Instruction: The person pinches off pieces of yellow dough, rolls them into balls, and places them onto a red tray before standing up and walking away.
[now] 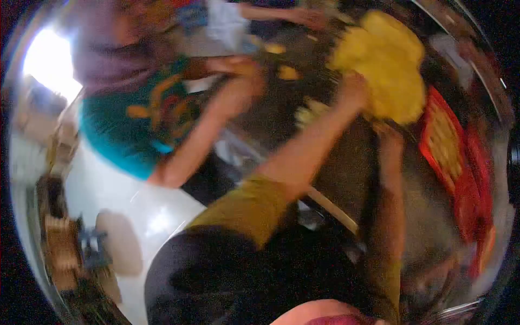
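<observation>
The fingers of the left hand (355,92) lie against the near edge of the yellow sheet (392,67), which looks like dough; the right hand (389,135) is just below the same edge, its fingers close to it or touching; motion blur hides whether either set of fingers is closed on the sheet or open, so I cannot tell. The sheet is spread ahead of both hands, toward the far side of the dark table (346,168); its underside cannot be seen.

Just beside it on the right is a red tray (434,96) filled with small pale-yellow pieces, bordering that side; a second red thing (479,168) is beyond the tray, too blurred to name. Left of the left hand, a pale lump (310,112) is on the table, partly behind the forearm; farther off are two small yellow pieces (288,72).

Across the left side, a co-worker in a teal apron (116,132) reaches over the table, both forearms taking up that space; at the far side, another person's hand (311,19) is near the sheet but apart from it.
</observation>
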### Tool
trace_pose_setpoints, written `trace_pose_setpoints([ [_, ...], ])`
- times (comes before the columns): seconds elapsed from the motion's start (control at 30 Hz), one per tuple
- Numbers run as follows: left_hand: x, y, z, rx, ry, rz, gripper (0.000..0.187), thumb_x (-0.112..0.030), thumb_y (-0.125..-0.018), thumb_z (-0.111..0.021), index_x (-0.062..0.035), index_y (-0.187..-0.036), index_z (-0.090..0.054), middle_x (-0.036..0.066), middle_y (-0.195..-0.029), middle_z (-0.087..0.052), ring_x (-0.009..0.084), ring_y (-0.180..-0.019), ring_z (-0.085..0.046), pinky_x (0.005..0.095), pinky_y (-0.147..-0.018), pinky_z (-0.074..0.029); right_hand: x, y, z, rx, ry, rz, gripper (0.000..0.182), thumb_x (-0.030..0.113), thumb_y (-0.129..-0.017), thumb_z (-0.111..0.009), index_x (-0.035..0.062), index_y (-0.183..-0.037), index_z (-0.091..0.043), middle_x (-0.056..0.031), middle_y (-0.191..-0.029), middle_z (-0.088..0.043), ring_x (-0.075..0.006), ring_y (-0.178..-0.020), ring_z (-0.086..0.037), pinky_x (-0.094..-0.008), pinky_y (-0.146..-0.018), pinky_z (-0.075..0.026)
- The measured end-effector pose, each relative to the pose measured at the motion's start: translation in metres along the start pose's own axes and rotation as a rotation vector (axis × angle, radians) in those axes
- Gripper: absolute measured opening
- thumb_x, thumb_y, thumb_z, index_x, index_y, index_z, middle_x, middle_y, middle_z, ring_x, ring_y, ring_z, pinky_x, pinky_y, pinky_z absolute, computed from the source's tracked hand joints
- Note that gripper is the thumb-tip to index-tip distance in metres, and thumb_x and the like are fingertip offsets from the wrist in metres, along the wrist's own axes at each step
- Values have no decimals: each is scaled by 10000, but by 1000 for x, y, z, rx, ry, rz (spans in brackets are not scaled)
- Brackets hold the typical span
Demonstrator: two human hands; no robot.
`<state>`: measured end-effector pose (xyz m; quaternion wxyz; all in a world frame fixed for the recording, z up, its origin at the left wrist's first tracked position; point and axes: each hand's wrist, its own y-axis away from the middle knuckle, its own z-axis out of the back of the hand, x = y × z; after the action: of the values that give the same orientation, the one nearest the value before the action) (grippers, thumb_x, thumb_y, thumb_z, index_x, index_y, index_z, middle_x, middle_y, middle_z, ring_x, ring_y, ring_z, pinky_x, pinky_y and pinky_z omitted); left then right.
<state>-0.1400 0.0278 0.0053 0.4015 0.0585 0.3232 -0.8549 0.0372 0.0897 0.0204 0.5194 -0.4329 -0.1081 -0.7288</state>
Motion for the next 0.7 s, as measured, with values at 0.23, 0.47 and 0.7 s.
trace_pose_setpoints([
  [0.23,1,32,86,2,155,89,421,-391,-842,-415,-8,-928,-569,207,-953,-581,371,-877,-556,444,-776,-438,-30,0,30,-421,-358,-43,243,174,-811,-573,15,-993,-545,-129,-953,-577,-272,-894,-554,-381,-794,-442],
  [0.47,-2,47,121,726,-191,190,579,-516,-721,-589,-25,-1028,-583,134,-1094,-560,301,-1001,-542,407,-809,-450,-18,14,46,-191,-1399,-224,276,253,-868,-465,51,-1055,-452,-130,-1065,-512,-268,-1014,-515,-363,-784,-458],
  [0.7,-14,51,150,965,-218,70,549,-401,-626,-729,-48,-1024,-591,122,-1118,-550,281,-1019,-536,406,-828,-447,-29,11,62,-146,-1097,-365,321,430,-874,-425,124,-810,-495,17,-619,-487,-97,-498,-456,-212,-385,-347],
])
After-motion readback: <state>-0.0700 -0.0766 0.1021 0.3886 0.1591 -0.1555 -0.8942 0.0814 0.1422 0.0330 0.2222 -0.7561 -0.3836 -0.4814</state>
